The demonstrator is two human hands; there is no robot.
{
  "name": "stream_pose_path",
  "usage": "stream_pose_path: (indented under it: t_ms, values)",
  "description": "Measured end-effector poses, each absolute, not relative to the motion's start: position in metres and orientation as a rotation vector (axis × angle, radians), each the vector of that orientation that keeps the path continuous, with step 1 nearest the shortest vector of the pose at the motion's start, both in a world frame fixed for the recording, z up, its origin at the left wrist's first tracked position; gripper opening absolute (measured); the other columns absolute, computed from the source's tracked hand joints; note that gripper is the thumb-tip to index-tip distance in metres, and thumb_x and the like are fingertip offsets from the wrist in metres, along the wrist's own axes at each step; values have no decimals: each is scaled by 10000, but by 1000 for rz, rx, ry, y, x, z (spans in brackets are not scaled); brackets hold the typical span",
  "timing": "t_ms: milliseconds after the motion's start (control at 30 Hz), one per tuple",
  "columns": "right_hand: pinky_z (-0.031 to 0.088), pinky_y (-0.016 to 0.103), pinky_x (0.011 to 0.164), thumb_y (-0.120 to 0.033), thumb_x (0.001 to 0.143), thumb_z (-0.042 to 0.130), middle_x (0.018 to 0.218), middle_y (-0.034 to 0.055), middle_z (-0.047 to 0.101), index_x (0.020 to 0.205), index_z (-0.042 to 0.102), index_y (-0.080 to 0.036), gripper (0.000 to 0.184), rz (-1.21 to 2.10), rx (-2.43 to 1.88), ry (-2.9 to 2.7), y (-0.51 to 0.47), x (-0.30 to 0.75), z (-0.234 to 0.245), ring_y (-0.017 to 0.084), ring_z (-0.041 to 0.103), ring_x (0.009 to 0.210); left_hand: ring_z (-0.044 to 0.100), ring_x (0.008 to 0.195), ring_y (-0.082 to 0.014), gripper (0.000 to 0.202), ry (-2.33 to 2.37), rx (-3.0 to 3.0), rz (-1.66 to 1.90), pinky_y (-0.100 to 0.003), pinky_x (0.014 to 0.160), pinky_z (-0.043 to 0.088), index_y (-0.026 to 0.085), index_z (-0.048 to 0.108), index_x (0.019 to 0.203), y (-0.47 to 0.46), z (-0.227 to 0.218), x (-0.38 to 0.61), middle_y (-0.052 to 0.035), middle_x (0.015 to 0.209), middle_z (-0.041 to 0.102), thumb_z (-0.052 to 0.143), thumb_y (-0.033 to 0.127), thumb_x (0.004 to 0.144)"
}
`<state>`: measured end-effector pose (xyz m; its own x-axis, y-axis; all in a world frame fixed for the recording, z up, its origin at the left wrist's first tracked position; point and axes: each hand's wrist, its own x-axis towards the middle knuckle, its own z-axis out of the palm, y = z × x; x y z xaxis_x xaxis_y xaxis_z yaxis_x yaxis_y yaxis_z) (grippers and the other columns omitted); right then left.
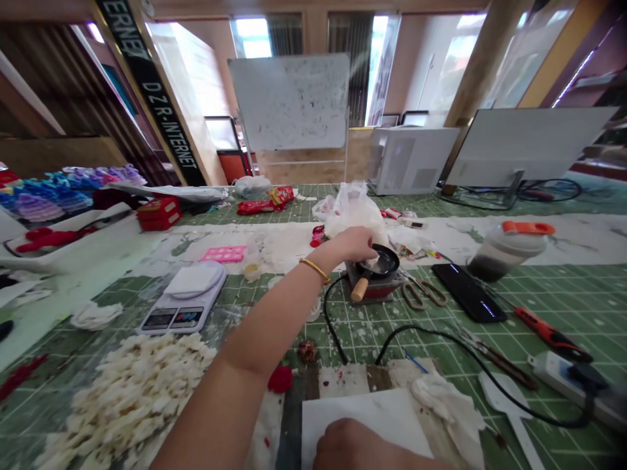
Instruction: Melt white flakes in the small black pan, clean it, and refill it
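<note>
My left hand (356, 244) reaches far forward over a small black frying pan (386, 261) with a wooden handle. Its fingers are pinched together above the pan, near a whitish bit that I cannot identify. Under the pan is a small hot plate (379, 292) with a black cord. At the bottom edge, my right hand (347, 445) is curled closed on a white sheet (367, 414); what its fingers hold, if anything, is hidden. Scissors (424, 295) with tan handles lie just right of the hot plate.
A kitchen scale (186, 300) and a heap of cream-coloured flakes (137, 385) are on the left. To the right are a phone (467, 294), a shaker cup (507, 251), a red-black screwdriver (551, 333), a power strip (563, 378) and a white spatula (509, 398). Black cable crosses the mat.
</note>
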<state>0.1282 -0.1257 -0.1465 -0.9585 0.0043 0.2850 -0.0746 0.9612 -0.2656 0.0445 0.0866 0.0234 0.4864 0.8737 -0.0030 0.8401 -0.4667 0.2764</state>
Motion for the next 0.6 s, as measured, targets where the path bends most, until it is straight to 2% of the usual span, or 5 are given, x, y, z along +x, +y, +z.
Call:
stream_pose_path:
  t_ms: [133,267,367,433,600]
  values:
    - [296,251,562,-260,888,348,638,-24,542,969,498,-177,190,362,36,-2793,-128,128,-134,117,408,580,542,664,-129,317,1496,2486,218,-229,580,374,143,643,838,68,37,-11,-48,785,653,504,387,691]
    - [275,259,525,-272,878,367,608,-25,537,871,508,-187,165,418,6,-2861,-129,127,-122,118,403,553,538,656,-118,249,1641,2364,-164,-217,589,364,171,647,794,31,44,-98,-16,765,654,537,347,657]
    - [284,259,549,-271,887,351,603,-23,547,845,500,-187,176,428,2,-2878,-128,125,-115,115,417,551,554,670,-142,206,1863,2146,-518,-225,581,366,189,653,755,-7,29,-162,-19,738,653,528,276,617]
    - [289,262,567,-280,895,341,602,-25,553,818,494,-191,193,426,5,-2885,-127,124,-113,113,422,544,564,694,-174,243,2008,1989,-679,-238,561,366,209,658,783,-32,13,-197,-36,789,658,536,288,588]
    - [289,267,550,-300,895,359,584,-30,550,704,466,-194,244,372,-72,-2897,-131,120,-110,110,417,534,587,702,-212,328,2158,1746,-792,-253,533,368,216,637,858,-72,-17,-248,-61,829,659,523,273,556]
